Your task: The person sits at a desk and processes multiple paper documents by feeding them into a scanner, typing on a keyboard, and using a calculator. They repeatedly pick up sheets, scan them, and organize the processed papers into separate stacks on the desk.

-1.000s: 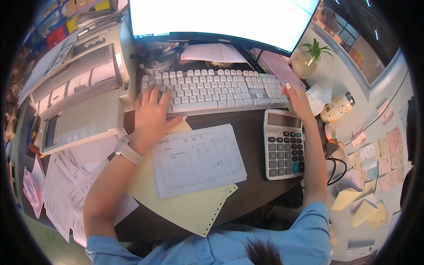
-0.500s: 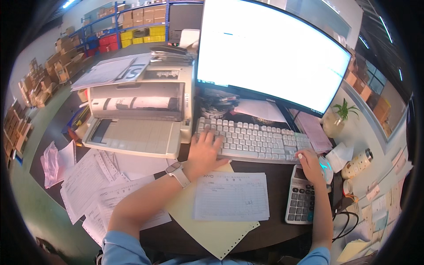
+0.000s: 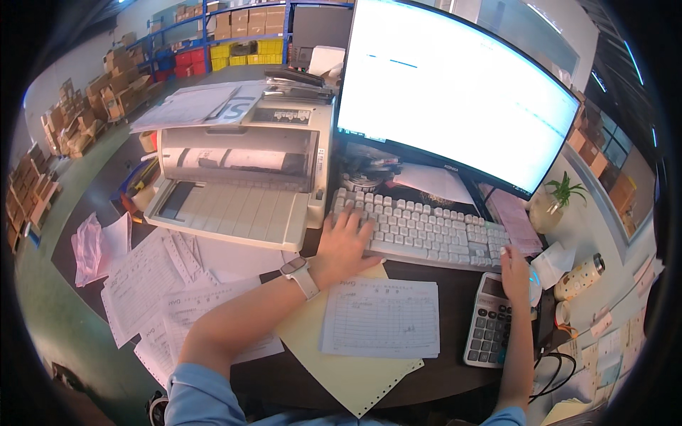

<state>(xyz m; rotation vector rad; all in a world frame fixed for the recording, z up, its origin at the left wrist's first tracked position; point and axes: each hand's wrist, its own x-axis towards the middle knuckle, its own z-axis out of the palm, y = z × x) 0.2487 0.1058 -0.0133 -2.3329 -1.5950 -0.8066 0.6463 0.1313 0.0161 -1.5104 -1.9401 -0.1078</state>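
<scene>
Looks like typing's the step in hand, with the left hand (image 3: 346,245) fanned out, fingers spread over the left end of the keyboard (image 3: 426,231) below the monitor (image 3: 455,92), right hand (image 3: 516,271) near its other end, finger gap unclear, so any keypress just calls for a light tap.

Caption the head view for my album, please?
Left hand on a long white plastic keyboard, right hand at its right end.
</scene>
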